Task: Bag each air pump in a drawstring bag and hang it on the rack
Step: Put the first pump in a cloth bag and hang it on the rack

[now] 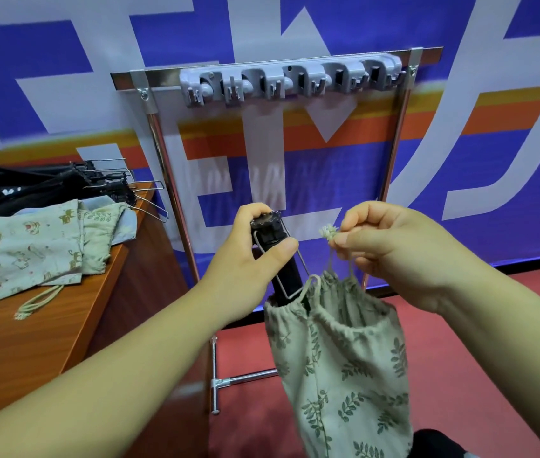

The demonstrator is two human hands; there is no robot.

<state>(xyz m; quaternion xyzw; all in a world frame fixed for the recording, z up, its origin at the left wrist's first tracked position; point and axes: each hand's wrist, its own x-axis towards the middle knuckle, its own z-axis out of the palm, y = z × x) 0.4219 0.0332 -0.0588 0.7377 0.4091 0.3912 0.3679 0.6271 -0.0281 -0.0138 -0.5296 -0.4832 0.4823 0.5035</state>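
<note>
- The chrome-tube rack [162, 153] stands beyond both sets of fingers. The hooks of its grey plastic hook strip [290, 80], high above them, carry no bag, so no hanging appears to have been done yet.
- The wood-grain table [47, 335] lies well out from the left hand's fingers and holds the waiting stock.
- Spare cloth bags [21, 249], soft, rumpled and printed, lie flat on it, with a looped cord trailing at the near edge.
- Behind them sits a pile of black pumps [47, 185] with thin wire loops, none of them bagged yet.
- The drawstring bag [338, 358], pale green cloth with a leaf print and a gathered mouth, hangs slack below the right hand's fingers.
- The right hand [400, 249] pinches the drawstring [328, 232] at its frayed, knotted end, carrying the bag by it.
- The left hand [248, 259] grips the air pump [271, 236], fingers and thumb curled round its ribbed black head.
- The pump, a slim hard tube with a bent wire bail, slants down from those fingers into the bag's mouth, and its upper part is out of the bag.
- Judged from this, the first bagging is midway: seating the pump, cinching the cord and hanging the bag remain.
</note>
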